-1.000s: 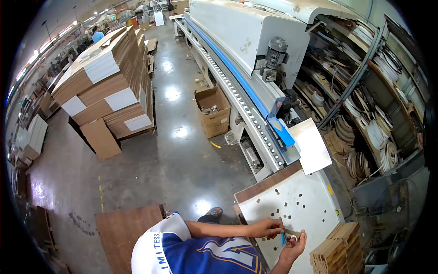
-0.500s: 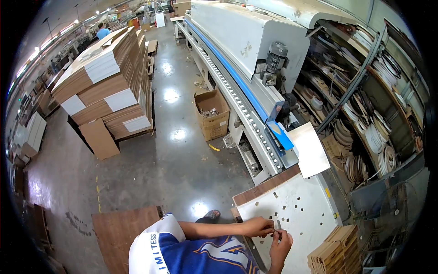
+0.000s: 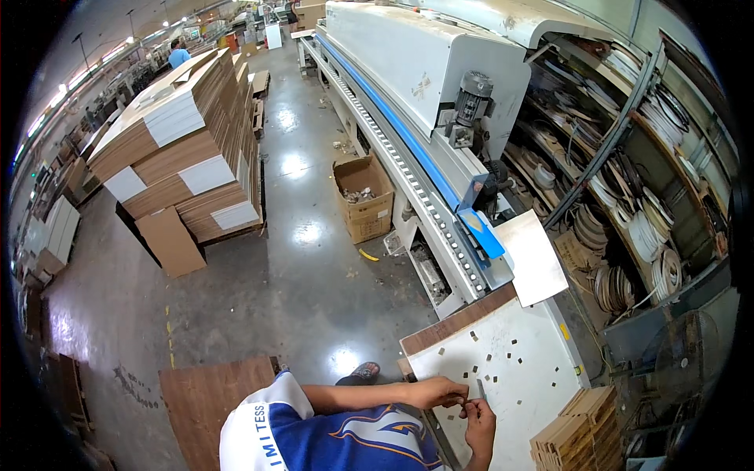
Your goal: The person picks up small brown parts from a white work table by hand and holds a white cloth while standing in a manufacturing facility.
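Note:
Over the white tabletop (image 3: 503,345) my two hands meet, fingertips nearly touching. My left hand (image 3: 438,392) reaches in from the left with its fingers closed in a pinch. Coming up from the lower edge, my right hand (image 3: 480,428) has thumb and fingers pressed together. What they pinch is too small to name. A thin grey strip (image 3: 481,388) shows just beyond the fingertips; I cannot tell whether it is held or lies on the table. Several small dark square chips (image 3: 488,357) are scattered around on the white surface.
Stacked thin wooden pieces (image 3: 580,428) stand at the table's near right corner. A pale board (image 3: 531,257) lies at its far end, beside a long white machine (image 3: 393,63). An open cardboard box (image 3: 365,224) sits on the floor; tall panel stacks (image 3: 184,149) stand left.
Both hands have shifted slightly, the right one a little lower and the left slightly left. The fingers stay pinched close together, and the grey strip shows more plainly.

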The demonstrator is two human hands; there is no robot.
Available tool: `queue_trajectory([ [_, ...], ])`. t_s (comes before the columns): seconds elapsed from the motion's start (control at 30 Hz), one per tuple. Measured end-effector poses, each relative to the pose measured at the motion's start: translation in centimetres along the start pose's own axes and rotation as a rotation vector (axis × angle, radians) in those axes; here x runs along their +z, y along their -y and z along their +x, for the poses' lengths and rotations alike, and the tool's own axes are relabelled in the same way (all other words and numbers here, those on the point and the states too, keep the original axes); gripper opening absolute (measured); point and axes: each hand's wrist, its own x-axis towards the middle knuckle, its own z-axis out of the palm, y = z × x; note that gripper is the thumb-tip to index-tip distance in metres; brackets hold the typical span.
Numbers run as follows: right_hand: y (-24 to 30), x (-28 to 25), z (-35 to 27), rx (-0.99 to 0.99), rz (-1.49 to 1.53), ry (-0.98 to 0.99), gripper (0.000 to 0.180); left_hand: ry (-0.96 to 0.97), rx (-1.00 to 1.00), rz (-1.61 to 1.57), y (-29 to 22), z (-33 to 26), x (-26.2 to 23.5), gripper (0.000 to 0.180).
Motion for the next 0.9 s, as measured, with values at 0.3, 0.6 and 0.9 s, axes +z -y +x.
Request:
queue_trajectory([
  [0.3,0.4,-0.3,-0.5,-0.100,-0.068,-0.072,0.026,-0.031,-0.088,0.051,-0.6,0.7,0.3,0.031],
  [0.6,1.0,-0.1,-0.8,-0.062,-0.101,-0.064,0.034,-0.094,-0.060,0.224,-1.2,1.0,0.2,0.029],
  [0.9,0.3,-0.2,-0.2,-0.080,-0.099,-0.048,0.038,-0.128,0.007,0.153,-1.5,0.9,0.6,0.030],
])
